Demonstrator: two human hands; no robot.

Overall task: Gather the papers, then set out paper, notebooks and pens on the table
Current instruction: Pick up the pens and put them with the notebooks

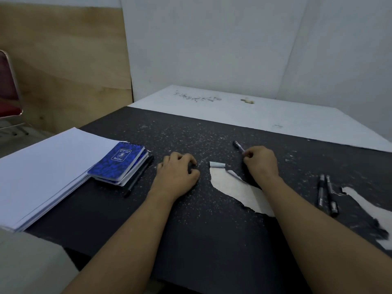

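Black-topped table (pixel 212 240), speckled with pale dust, its covering torn at the centre and the right edge. Paper stack (pixel 42 172) squared at 9 o'clock of the frame. Blue notebooks (pixel 119 162) are piled on its near corner, with one dark pen (pixel 140 175) just beside them, axis 1 to 7 o'clock.

Left hand (pixel 177 172) rests at centre, fingers curled under, nothing visible in them. Right hand (pixel 262 161) has its fingers pinched round a held pen (pixel 238 146), whose free end projects toward 10 o'clock.

Two loose pens (pixel 326 194) lie side by side at 4 o'clock of the right hand, well apart from it, long axes near 12 to 6.

Assessment: the right hand is the nearer to that pair – the left to the pen by the notebooks.
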